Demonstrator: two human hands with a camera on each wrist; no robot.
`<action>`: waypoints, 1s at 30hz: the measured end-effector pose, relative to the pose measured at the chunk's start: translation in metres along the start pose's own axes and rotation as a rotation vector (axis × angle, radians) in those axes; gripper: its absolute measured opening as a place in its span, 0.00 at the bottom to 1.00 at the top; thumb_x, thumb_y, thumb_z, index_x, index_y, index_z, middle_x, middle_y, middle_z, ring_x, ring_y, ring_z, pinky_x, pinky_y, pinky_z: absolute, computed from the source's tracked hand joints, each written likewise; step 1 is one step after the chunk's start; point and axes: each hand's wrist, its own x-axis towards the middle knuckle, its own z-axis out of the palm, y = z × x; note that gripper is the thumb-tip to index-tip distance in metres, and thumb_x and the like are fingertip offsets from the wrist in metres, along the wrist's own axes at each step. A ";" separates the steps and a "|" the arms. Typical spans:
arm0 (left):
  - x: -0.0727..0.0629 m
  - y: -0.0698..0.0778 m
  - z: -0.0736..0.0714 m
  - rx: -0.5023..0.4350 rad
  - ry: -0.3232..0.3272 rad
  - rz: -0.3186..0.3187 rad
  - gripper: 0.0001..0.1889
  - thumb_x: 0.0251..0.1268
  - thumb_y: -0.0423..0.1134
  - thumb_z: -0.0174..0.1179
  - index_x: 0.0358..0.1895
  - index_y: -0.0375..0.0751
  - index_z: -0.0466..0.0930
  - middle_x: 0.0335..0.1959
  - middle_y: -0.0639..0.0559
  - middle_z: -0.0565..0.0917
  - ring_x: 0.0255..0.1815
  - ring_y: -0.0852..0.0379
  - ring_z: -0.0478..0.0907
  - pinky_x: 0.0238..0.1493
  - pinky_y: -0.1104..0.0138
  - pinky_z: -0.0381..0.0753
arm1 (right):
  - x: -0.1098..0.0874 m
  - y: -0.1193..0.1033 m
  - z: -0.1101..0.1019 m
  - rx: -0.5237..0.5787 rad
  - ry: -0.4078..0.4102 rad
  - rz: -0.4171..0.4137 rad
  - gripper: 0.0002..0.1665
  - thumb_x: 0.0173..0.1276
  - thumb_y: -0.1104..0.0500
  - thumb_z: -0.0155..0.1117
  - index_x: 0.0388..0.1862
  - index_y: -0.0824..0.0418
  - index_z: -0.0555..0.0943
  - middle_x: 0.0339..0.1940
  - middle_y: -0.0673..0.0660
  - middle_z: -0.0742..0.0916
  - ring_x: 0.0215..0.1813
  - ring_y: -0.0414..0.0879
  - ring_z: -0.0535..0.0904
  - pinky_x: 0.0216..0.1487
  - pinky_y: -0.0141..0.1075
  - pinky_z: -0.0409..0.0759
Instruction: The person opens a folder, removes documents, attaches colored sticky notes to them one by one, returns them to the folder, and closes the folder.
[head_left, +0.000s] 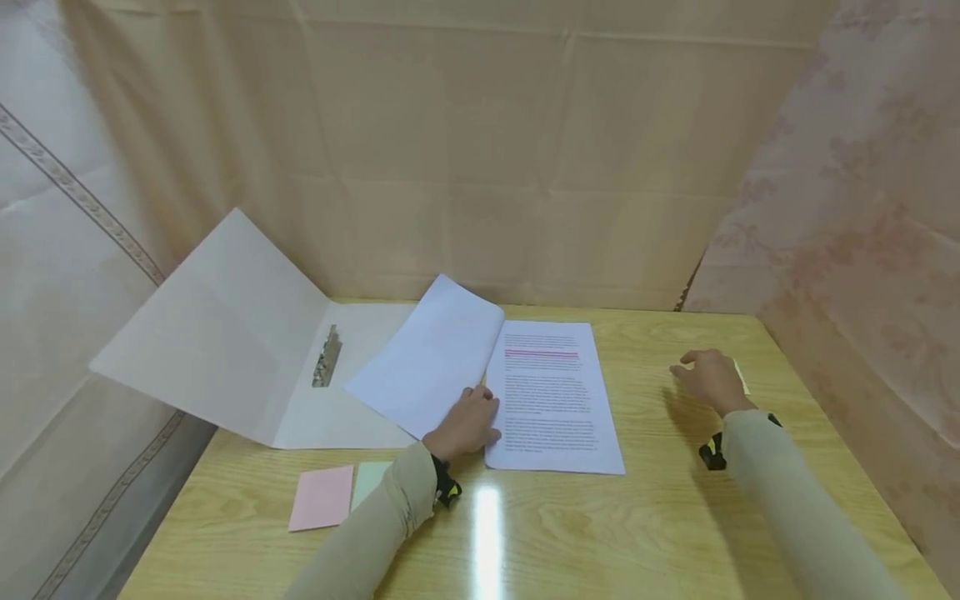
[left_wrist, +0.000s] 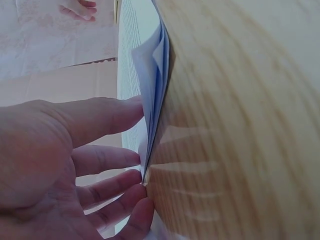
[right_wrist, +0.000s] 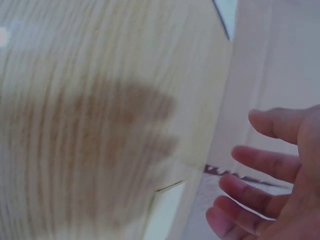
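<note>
Wood-grained table [head_left: 637, 533], creased beige cloth [head_left: 450, 150] behind, pinkish floral cloth [head_left: 862, 208] at right

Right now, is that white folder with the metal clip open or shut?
Open: the white folder has its cover spread out to the left, leaving the metal clip exposed.

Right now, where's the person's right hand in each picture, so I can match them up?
Head view: the right hand is right of the middle, beyond the printed page.
Left wrist view: it's small, at the top left, partly cut off by the top edge.
Right wrist view: it's big, at the lower right, fingers towards the left.
Shared landmark: the wooden table, in all three.
</note>
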 end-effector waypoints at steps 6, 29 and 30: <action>0.000 -0.001 0.001 0.004 0.000 0.013 0.25 0.60 0.44 0.66 0.57 0.33 0.78 0.58 0.39 0.76 0.57 0.44 0.71 0.58 0.58 0.74 | 0.009 0.024 0.004 0.032 0.032 0.090 0.35 0.76 0.46 0.48 0.63 0.78 0.70 0.61 0.78 0.76 0.60 0.78 0.67 0.57 0.66 0.68; 0.001 -0.002 0.000 -0.016 -0.024 -0.002 0.25 0.61 0.44 0.65 0.58 0.35 0.77 0.58 0.41 0.75 0.55 0.47 0.70 0.55 0.61 0.75 | 0.007 0.075 0.007 -0.037 -0.027 0.257 0.47 0.74 0.38 0.42 0.61 0.86 0.66 0.61 0.92 0.61 0.58 0.86 0.56 0.48 0.66 0.69; 0.001 -0.002 0.000 -0.018 -0.027 -0.005 0.25 0.61 0.44 0.65 0.59 0.35 0.77 0.58 0.41 0.74 0.55 0.47 0.69 0.55 0.61 0.75 | 0.007 0.076 0.007 -0.029 -0.037 0.266 0.48 0.74 0.37 0.43 0.60 0.85 0.67 0.59 0.93 0.61 0.56 0.85 0.57 0.44 0.64 0.71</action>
